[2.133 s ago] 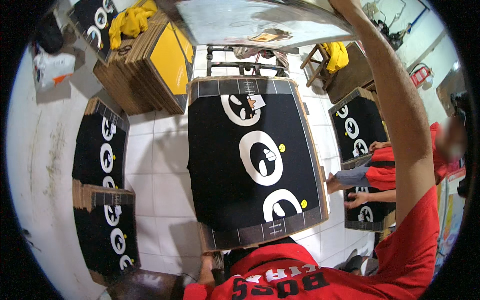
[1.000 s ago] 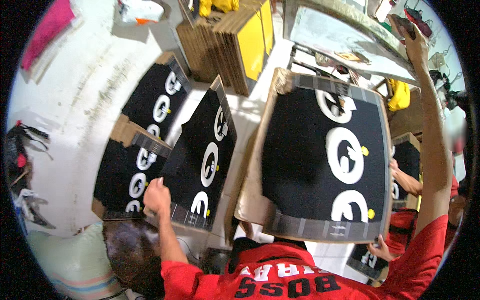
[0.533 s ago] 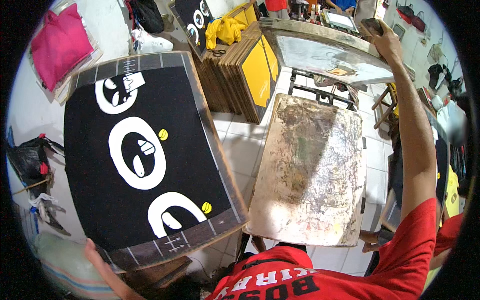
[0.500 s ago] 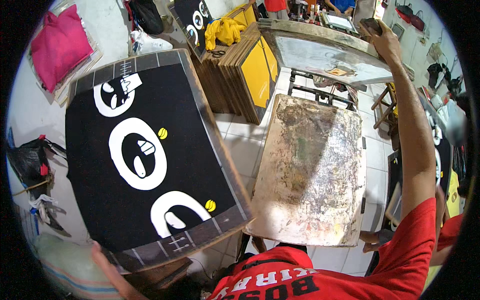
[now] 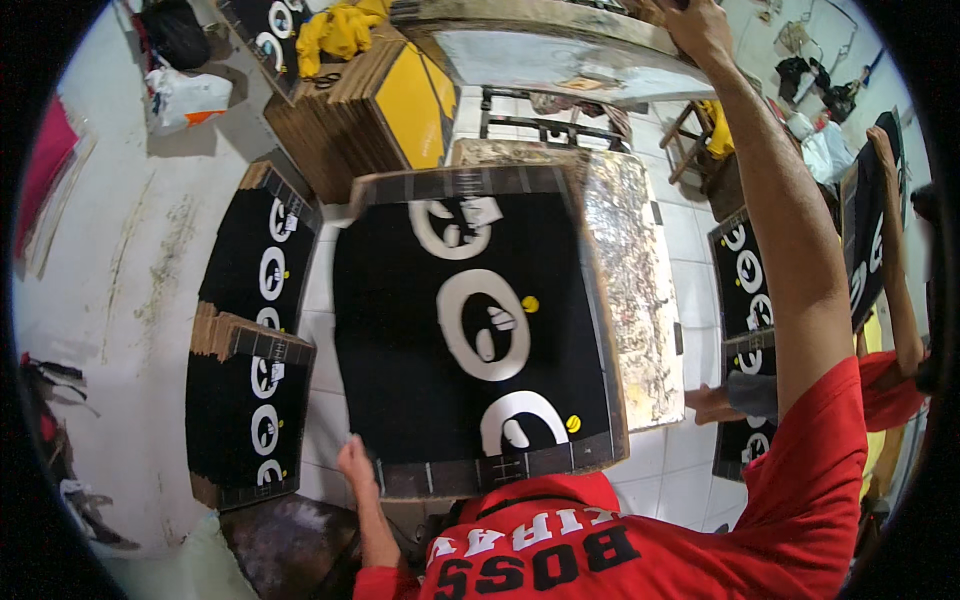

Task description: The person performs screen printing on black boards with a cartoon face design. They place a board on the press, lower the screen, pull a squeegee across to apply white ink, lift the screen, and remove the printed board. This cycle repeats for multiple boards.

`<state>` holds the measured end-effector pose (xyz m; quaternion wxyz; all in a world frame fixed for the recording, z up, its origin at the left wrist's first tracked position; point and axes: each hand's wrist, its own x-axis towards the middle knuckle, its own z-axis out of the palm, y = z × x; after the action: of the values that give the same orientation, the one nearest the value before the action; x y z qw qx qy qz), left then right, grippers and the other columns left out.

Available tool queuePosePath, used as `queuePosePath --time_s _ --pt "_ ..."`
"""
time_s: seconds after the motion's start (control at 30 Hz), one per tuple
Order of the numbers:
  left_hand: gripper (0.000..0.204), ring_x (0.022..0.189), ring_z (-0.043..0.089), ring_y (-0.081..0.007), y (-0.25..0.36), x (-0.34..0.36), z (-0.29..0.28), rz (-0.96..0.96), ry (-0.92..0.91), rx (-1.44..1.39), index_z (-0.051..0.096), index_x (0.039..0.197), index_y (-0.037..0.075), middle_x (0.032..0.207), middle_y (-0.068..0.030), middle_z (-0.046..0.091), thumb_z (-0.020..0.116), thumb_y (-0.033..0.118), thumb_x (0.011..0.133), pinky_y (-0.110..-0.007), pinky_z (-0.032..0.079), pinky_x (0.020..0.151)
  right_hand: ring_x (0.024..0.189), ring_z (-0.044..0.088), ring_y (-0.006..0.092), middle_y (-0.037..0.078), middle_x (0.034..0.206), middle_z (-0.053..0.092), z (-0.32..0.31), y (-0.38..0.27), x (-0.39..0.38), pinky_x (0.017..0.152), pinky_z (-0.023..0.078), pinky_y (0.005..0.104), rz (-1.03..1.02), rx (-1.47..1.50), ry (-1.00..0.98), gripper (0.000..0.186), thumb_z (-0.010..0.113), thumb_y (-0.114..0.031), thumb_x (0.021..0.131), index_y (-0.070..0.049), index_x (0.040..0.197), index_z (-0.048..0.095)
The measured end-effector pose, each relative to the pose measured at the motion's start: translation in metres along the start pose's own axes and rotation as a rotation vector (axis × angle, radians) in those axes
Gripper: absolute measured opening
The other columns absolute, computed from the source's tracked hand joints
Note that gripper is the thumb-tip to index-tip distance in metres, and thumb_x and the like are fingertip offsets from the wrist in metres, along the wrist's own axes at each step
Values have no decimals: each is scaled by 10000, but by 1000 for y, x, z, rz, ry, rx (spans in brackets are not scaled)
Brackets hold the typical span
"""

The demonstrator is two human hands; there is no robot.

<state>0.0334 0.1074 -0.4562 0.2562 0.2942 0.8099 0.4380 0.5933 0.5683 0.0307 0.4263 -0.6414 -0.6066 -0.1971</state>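
My left hand grips the lower left corner of a flat board, its fingers partly hidden. Black fabric covers the board, printed with white rings and small yellow marks. The board hangs tilted over the left part of a worn, stained printing table. High at the right, my raised right arm ends in my right hand, closed on the edge of a tilted-up screen-printing frame. The top of the picture cuts off part of that hand.
Stacks of boards with the same printed black fabric stand at left and right. Behind is a pile of boards with yellow cloth and scissors on top. At far right, another person's arm holds a printed board.
My left hand has brought the board rightward, from beside the printing table to partly over it. The view has swung left and down. My right hand stays up at the frame.
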Motion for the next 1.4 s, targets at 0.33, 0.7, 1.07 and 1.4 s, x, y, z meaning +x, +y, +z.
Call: queuePosePath --time_s 0.33,0.7,1.07,1.4 --pt "554 832 657 -410 77 -41 120 229 -322 323 631 926 -11 861 -187 691 917 420 726 -494 510 764 1151 667 396 211 1228 707 5 -12 24 971 525 485 -3 -42 -35 503 691 -395 915 -121 1333 637" --pt "596 930 674 -456 88 -42 117 123 -485 476 616 998 -20 959 -260 710 922 412 723 -516 515 827 1192 661 370 189 1277 698 3 -22 50 995 525 460 20 48 -50 492 679 -298 923 -121 1377 610" --pt "873 957 663 -367 66 -15 134 113 -451 555 506 1172 -13 1015 -210 676 956 532 661 -466 518 850 1159 660 398 218 1227 704 -33 -39 21 996 523 456 -34 26 -30 440 708 -260 895 -77 1292 657" --pt "786 1118 635 -384 183 -8 160 509 -342 299 487 1359 -50 1308 -249 598 851 402 830 -474 497 982 997 711 397 144 1158 687 -19 -15 -132 846 586 495 -183 146 118 438 700 -83 873 -189 1296 673"
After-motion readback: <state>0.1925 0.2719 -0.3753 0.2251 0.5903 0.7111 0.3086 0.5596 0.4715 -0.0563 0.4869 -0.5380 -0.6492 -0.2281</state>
